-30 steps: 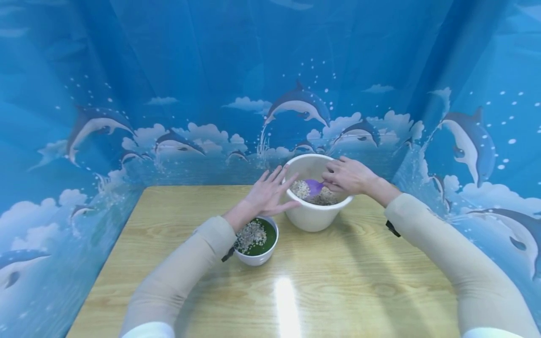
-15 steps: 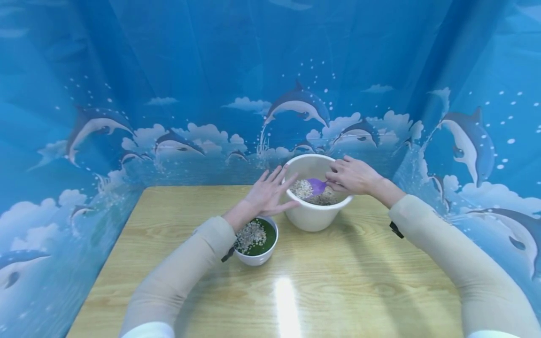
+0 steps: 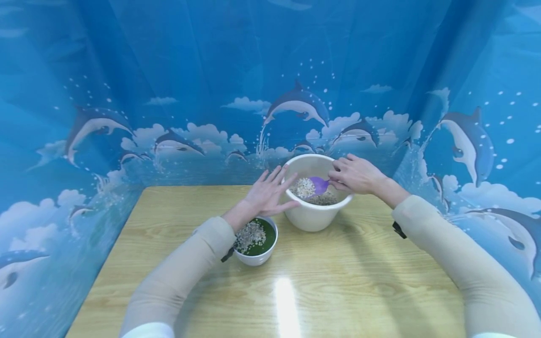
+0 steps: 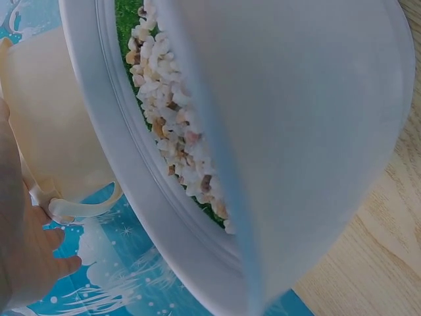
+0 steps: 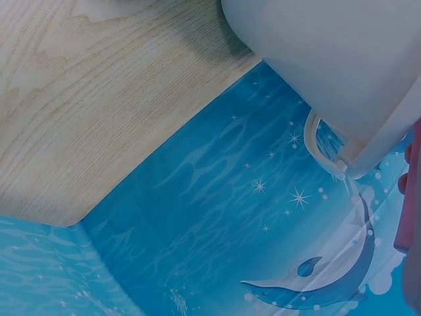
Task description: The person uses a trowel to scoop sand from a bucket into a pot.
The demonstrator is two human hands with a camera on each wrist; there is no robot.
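My right hand [image 3: 357,176] grips a purple scoop [image 3: 320,186] inside the white bucket [image 3: 310,219]. Pale pebbles [image 3: 303,187] lie heaped on the scoop's blade, and darker gravel [image 3: 325,198] covers the bucket's bottom. In the right wrist view only a strip of the handle [image 5: 409,197] shows at the right edge. My left hand [image 3: 265,193] rests against the bucket's left rim, fingers straight and spread. Below that wrist stands a white bowl [image 3: 263,258] with a green, grass-like lining [image 3: 268,234] and pebbles [image 4: 168,112] on it; my forearm hides its left side.
The bucket and bowl stand on a wood-grain table [image 3: 338,281], the bucket near its back edge. A blue dolphin-print sheet [image 3: 203,94] closes off the back and both sides. The bucket has a loop handle [image 5: 316,145] hanging at its side.
The scoop and its pebbles have shifted slightly to the right within the bucket, together with my right hand and forearm. My left hand and the bowl have stayed put.
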